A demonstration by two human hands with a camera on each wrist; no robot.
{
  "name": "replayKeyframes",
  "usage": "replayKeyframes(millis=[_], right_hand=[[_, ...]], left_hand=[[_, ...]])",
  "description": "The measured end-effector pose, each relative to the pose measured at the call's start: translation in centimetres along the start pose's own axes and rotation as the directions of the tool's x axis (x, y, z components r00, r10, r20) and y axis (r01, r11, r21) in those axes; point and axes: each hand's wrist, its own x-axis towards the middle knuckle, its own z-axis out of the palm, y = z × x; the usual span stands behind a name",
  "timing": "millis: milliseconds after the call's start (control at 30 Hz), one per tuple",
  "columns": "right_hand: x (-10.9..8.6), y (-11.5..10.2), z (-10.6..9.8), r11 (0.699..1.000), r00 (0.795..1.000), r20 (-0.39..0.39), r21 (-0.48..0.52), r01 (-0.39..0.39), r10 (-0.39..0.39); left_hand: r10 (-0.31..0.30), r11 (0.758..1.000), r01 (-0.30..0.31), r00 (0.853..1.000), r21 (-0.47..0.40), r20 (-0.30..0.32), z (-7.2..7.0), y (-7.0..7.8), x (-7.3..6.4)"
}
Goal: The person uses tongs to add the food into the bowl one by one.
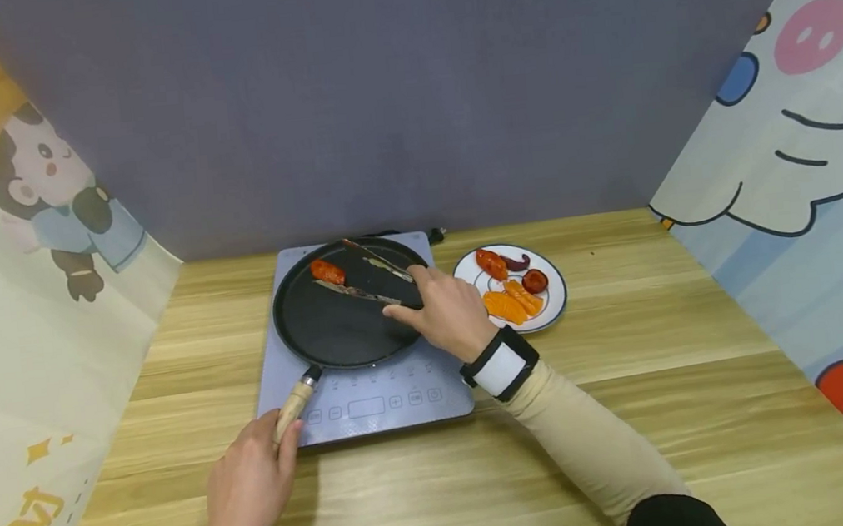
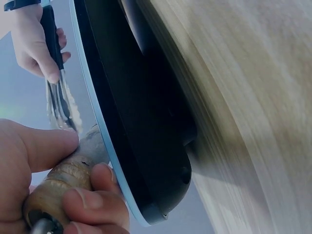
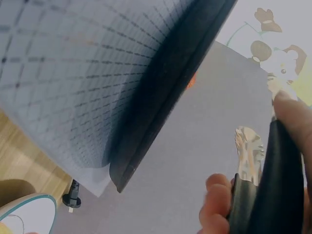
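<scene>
My left hand (image 1: 248, 479) grips the pale wooden handle (image 1: 294, 408) of a round black frying pan (image 1: 345, 336); the left wrist view shows the thumb and curled fingers round that handle (image 2: 63, 185). Over the pan's right side, my right hand (image 1: 451, 306) holds metal tongs (image 1: 360, 293) with black grips (image 3: 278, 180). The two tong arms stand spread apart and point left across the pan. A glossy red-orange piece of food (image 1: 328, 272) lies at the pan's back left, close to the tip of the nearer tong arm.
Under the pan is a grey induction cooker (image 1: 375, 421) with a button panel in front. To its right stands a white plate (image 1: 556, 301) bearing a red piece, a purple curl, a dark round piece and orange slices. A black plug (image 1: 437, 235) lies behind.
</scene>
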Motion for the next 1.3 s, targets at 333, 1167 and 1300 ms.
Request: replayKeyframes(millis=[333,1167,1300], right_hand=[[-0.7,0.7,-1.0,0.998,0.999,0.000,0.039,-0.043,0.043],[-1.2,3.2,-2.7,0.987,0.991,-0.047,0.107,-0.117,0.122],[-1.4,3.5,-3.1,0.986,0.989,-0.052,0.098,-0.132,0.138]], left_hand=[[-0.020,1.000,0.020,1.000,0.007,0.018,0.0,0.0,0.0],[-0.039,0.999,0.039,0.999,0.011,0.027,-0.2,0.3,0.0],[-0.034,0.999,0.034,0.999,0.012,0.025,-0.2,0.3,0.0]])
